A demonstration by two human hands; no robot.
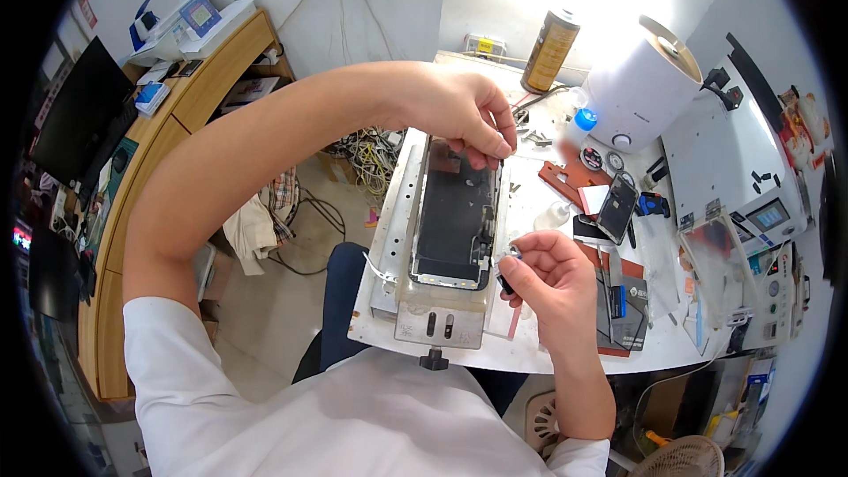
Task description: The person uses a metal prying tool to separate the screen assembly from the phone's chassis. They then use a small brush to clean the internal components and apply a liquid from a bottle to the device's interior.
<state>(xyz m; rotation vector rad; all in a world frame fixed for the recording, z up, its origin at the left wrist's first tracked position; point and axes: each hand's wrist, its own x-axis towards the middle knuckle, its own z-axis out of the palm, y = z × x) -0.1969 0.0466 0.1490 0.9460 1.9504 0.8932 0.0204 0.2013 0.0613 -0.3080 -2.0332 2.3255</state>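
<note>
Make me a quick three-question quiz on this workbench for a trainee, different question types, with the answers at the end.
1. True or false: the left hand is at the near end of the phone in the clamping fixture.
2. Which colour is the cap of the small bottle beside the white humidifier? A) red B) blue C) green
3. Fill in: the hand closer to the fixture's black knob is the ____.

Key: 1. False; it is at the far end. 2. B. 3. Right hand.
</note>
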